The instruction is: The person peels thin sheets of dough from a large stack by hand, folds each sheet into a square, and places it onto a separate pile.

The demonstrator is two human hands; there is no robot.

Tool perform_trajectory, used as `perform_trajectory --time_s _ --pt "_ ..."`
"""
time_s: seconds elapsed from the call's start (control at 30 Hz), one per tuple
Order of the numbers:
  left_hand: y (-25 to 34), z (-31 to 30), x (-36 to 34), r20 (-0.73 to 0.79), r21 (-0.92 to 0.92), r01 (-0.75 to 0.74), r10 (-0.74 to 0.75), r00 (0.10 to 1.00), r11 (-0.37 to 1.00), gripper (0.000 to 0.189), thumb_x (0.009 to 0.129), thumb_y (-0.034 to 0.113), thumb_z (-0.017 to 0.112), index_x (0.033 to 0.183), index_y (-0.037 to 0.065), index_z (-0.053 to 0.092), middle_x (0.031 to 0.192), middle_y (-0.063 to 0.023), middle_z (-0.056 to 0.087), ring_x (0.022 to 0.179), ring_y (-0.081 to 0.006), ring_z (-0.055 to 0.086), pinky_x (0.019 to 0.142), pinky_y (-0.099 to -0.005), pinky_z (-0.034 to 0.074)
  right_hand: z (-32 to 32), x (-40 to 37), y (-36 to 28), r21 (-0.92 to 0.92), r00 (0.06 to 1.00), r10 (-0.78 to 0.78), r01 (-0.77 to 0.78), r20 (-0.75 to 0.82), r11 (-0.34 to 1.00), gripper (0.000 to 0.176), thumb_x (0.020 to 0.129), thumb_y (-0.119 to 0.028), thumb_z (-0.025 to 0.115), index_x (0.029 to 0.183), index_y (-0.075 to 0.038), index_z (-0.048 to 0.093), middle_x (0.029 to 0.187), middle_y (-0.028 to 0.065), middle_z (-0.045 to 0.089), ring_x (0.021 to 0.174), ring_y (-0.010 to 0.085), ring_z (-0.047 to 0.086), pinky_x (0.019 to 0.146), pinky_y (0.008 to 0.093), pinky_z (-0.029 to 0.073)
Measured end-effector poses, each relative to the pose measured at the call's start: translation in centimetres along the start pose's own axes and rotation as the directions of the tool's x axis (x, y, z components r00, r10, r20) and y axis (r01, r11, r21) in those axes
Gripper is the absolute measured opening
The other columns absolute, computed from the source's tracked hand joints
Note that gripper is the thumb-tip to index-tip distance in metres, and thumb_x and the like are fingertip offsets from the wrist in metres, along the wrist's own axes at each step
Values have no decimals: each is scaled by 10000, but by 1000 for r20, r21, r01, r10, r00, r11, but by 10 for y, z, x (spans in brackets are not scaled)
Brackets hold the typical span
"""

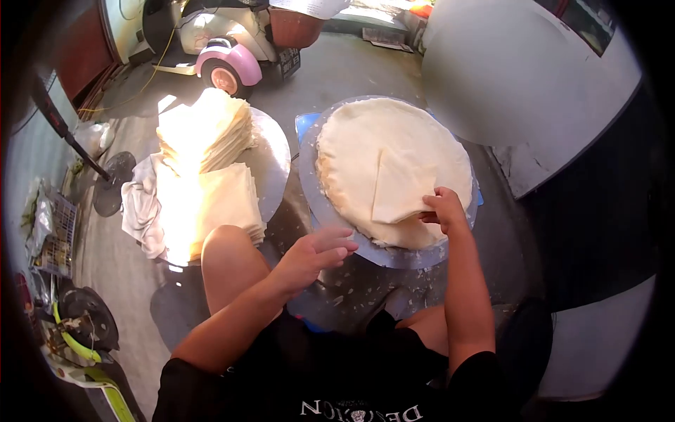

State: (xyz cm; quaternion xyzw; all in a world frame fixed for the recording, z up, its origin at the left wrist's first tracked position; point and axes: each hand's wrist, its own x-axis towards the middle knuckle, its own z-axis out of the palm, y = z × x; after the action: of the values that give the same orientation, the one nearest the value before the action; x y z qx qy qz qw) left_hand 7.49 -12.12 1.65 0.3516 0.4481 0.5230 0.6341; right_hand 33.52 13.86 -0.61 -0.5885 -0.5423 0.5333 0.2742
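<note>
A wide round stack of pale, thin sheets (351, 151) lies on a grey round board (415, 259). On top of it rests a folded sheet (401, 186). My right hand (443, 209) pinches the lower right corner of that folded sheet. My left hand (320, 257) is in the air between my left knee and the board, fingers apart and slightly blurred, with nothing in it. To the left, folded sheets stand in a tall pile (204, 133) and a lower pile (225, 200), beside a crumpled white cloth (143, 204).
A second round board (274, 158) is under the piles at left. Behind stand a scooter with a pink fender (242, 63) and a reddish-brown pot (295, 28). A basket (62, 235) and a small green-framed cycle (81, 344) are at far left. Crumbs (355, 290) dot the floor.
</note>
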Motion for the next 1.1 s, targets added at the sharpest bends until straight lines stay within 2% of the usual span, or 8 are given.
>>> perform_trajectory --time_s 0.27,0.43,0.6,0.73,0.87,0.9,1.0,1.1 --pt "11 -6 -15 31 -254 31 -24 999 967 518 1020 262 585 1448 15 432 1422 -174 530 1285 -249 547 1064 -381 456 83 -60 -192 -39 887 -275 311 371 950 336 919 -125 610 1210 44 600 921 114 703 563 162 656 531 256 568" --pt "19 -20 -35 -53 -689 -120 116 992 715 603 1063 444 423 1489 23 359 1468 -192 480 1349 -296 487 1100 -423 433 164 -108 -263 52 596 -317 418 738 907 340 916 -155 628 1202 28 615 923 96 700 616 151 659 565 266 551" --pt "40 -55 -70 -423 -656 -613 457 782 440 668 1059 498 383 1507 10 302 1496 -153 442 1339 -328 486 1122 -452 390 246 -109 -280 264 229 -398 454 888 851 293 892 -155 662 1141 0 660 896 52 685 752 150 661 596 299 556" --pt "22 -100 -87 -585 -402 -585 294 756 705 525 1048 342 472 1401 -44 423 1362 -186 567 1234 -338 578 1050 -445 470 315 -79 -259 159 169 -266 474 949 866 273 929 -140 636 1148 18 667 925 56 693 742 147 668 605 302 576" --pt "-33 -128 -64 -674 54 -206 188 714 977 363 1028 192 511 1265 -83 502 1188 -218 654 1112 -338 648 979 -445 528 380 -39 -186 -117 439 -147 520 886 846 246 883 -110 699 1099 5 676 946 69 710 771 157 692 602 306 593" --pt "-28 -121 -59 -671 -527 -405 -73 738 747 330 1024 188 531 1224 -75 531 1163 -212 653 1063 -314 659 949 -428 540 389 -31 -166 -119 434 -140 518 890 847 246 883 -110 699 1099 5 676 946 69 710 771 157 692 602 306 593" --pt "-39 -115 -46 -618 -615 -307 -201 760 727 322 989 196 613 1191 -51 574 1135 -186 667 1087 -297 649 969 -410 527 404 -13 -122 -288 574 -78 519 815 805 229 867 -76 689 1073 24 668 948 99 708 768 188 708 597 329 606" --pt "-35 -115 -40 -595 -618 -294 -190 781 729 312 998 191 602 1185 -57 576 1140 -180 664 1093 -293 647 973 -414 529 408 -1 -101 -139 661 -252 479 706 867 188 854 -110 666 1007 -3 679 799 100 699 496 171 612 392 325 428"
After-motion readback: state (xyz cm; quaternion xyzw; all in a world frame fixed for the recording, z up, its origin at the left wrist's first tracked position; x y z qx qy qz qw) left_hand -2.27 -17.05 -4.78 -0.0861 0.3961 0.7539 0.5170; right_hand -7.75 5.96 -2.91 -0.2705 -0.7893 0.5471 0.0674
